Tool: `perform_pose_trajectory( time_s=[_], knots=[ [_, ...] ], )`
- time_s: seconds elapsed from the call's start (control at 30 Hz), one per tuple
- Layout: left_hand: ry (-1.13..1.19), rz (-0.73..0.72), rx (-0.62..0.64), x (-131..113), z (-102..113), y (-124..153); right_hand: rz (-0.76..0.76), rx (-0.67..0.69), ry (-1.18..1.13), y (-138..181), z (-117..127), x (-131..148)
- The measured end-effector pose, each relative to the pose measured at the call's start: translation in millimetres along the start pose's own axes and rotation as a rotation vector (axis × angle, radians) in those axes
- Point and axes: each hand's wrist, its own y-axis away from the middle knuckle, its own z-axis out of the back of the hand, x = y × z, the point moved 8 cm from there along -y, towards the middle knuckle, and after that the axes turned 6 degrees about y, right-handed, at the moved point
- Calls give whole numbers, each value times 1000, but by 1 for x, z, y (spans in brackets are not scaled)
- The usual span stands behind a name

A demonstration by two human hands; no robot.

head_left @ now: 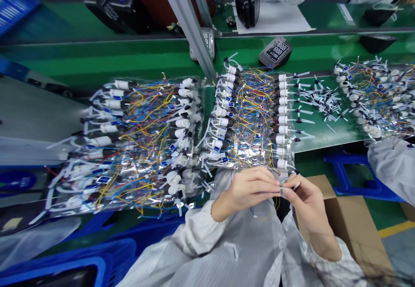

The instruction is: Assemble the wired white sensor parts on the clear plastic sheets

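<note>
In front of my chest, my left hand [248, 186] and my right hand [306, 198] meet with fingertips pinched together. Between them is a small pale part with thin wires [281, 189]; its exact kind is mostly hidden by the fingers. Yellow and blue wires hang below my left hand. Just beyond my hands lies a clear plastic tray [248, 142] with rows of small white-and-black cylindrical motors [282, 139], their coloured wires gathered across the middle. Short white tubes stick out from the motors along the edges.
Left is another clear tray [139, 148] of wired motors. Loose white tube pieces [324, 99] lie to the right, before a further tray [385, 92]. A blood pressure monitor [275, 52] stands behind, near a metal post [188, 23]. A cardboard box [356, 226] sits below right. Co-workers sit opposite.
</note>
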Motion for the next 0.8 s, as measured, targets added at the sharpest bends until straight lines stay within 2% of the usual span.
perform_pose_trajectory(
  time_s=[0.23,0.53,0.7,0.8],
  knots=[
    [-7,21,-13,3,-3,2,31,-44,18,6,0,-11],
    [-22,34,55,4,-8,3,113,23,187,3,1,10],
    [-63,51,146,3,-17,4,22,143,313,5,8,9],
    [-174,81,257,2,-22,-6,-12,203,365,11,21,21]
  ],
)
